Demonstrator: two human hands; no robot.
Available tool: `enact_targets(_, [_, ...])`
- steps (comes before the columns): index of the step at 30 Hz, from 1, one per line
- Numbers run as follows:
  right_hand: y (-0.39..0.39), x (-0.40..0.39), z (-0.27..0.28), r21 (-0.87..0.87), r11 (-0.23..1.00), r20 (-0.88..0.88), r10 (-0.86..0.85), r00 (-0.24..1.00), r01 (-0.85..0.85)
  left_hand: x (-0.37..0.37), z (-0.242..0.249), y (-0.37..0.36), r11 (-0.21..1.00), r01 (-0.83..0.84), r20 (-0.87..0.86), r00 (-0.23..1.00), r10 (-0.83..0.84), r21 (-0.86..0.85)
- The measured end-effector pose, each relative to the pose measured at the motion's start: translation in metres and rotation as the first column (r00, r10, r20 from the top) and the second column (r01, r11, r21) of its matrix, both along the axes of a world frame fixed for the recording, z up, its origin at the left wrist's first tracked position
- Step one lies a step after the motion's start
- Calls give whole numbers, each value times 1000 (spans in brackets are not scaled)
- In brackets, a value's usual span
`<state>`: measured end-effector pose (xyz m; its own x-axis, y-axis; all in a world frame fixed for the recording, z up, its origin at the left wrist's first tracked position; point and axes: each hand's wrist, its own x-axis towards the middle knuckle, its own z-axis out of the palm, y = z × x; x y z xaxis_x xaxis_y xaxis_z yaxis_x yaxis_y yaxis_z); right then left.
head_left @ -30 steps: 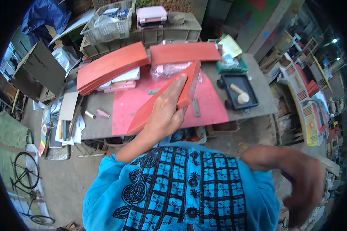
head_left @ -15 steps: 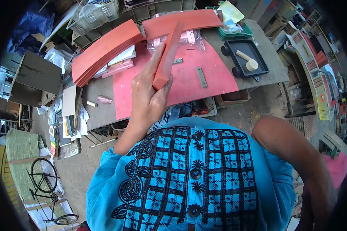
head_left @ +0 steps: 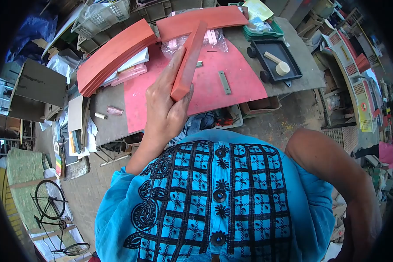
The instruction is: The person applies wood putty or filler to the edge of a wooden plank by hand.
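Note:
My left hand (head_left: 165, 98) is closed around a red-orange painted bar (head_left: 190, 63), held upright at a slant above the work table. Its far end overlaps the view of a curved red board (head_left: 222, 18) at the back of the table. To the left lies a stack of similar curved red boards (head_left: 118, 52). Under the held bar spreads a pink sheet (head_left: 244, 83), with a small grey-green strip (head_left: 224, 83) on it. My right arm (head_left: 332, 161) bends down at the right side, and its hand is out of view.
A black tray (head_left: 292, 54) holding a cream wooden mallet (head_left: 282, 68) stands on the table's right side. Behind it are green baskets (head_left: 263, 34). A small white cylinder (head_left: 100, 115) lies near the left edge. A bicycle shape (head_left: 50, 201) shows lower left.
The view has shifted slightly, so the table sits a little farther left and up. My left hand keeps its grip on the bar. A pink patch at the far right appears higher.

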<state>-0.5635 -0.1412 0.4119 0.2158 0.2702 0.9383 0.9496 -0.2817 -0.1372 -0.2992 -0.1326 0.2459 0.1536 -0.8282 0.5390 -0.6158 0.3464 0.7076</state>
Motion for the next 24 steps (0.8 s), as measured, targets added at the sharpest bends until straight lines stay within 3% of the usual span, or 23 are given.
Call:
enact_targets(4, [-23,-14,-15,70,997,-94,29,995,-23,-2,0,5,997,30,-43,999,-27,68])
enact_targets(7, [-61,-8,-58,275,943,-212,-132,968,189,-4,-8,7,999,45,10,999,-45,30])
enact_targets(8, [-73,5,-79,369,852,-295,-272,916,372,-5,-6,10,995,75,-15,997,-75,70])
enact_targets(10, [-91,41,-121,408,516,-573,-498,651,753,-8,-7,12,993,102,-4,995,-102,65])
enact_targets(11, [-99,56,-140,389,458,-606,-526,597,799,-9,-6,13,991,116,2,993,-117,67])
enact_targets(13, [-112,72,-171,318,392,-619,-604,502,863,-12,-5,14,991,129,38,991,-131,43])
enact_targets(16, [-113,85,-172,85,309,-517,-799,307,947,-14,-7,16,987,154,59,986,-155,36])
enact_targets(19, [-105,92,-173,20,234,-311,-922,228,972,-15,-5,18,987,159,61,985,-161,37])
enact_targets(23, [-74,92,-172,13,347,-263,-904,338,938,-11,-13,19,986,164,69,984,-162,-23])
enact_targets(24, [-78,91,-174,-18,229,-239,-946,218,973,-12,-13,18,986,167,69,984,-164,-28])
